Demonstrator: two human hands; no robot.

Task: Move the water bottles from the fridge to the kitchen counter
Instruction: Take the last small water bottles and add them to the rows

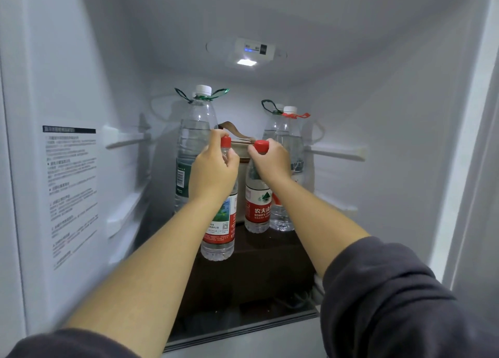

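Left hand w/ tight grip on left bottle neck, right hand on right bottle; none out of fridge yet, incl. 2 big bottles behind

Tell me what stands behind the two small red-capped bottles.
A beige, brown-handled bag between tall bottles. The left hand and right hand, gripping the small bottles, cover most of it.

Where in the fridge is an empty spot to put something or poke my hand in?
The dark shelf is bare along its front edge. Farther back is crowded: left hand grips the left small bottle, right hand the right small bottle; behind stand the left big bottle, beige bag, right big bottle.
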